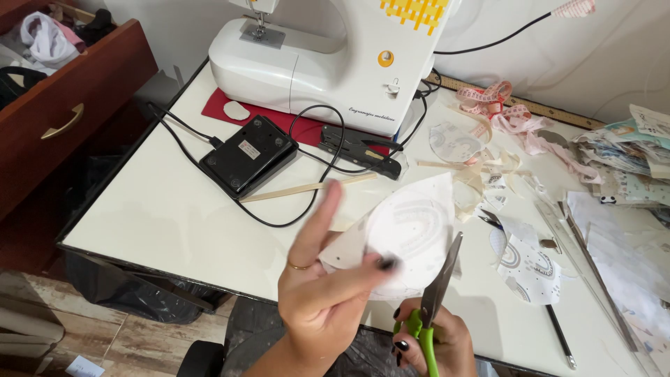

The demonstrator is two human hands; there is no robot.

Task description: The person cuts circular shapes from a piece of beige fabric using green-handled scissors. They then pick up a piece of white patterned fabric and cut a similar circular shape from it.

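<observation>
My left hand pinches a rounded piece of white printed fabric between thumb and fingers and holds it up over the table's front edge. A ring sits on one finger. My right hand, low in the view, grips green-handled scissors. Their blades point up and touch the fabric's right edge. Another cut fabric piece lies flat on the table to the right.
A white sewing machine stands at the back on a red mat, with its black foot pedal and cables in front. A pink tape measure, rulers, fabric scraps and a pen clutter the right side. An open wooden drawer juts out at left.
</observation>
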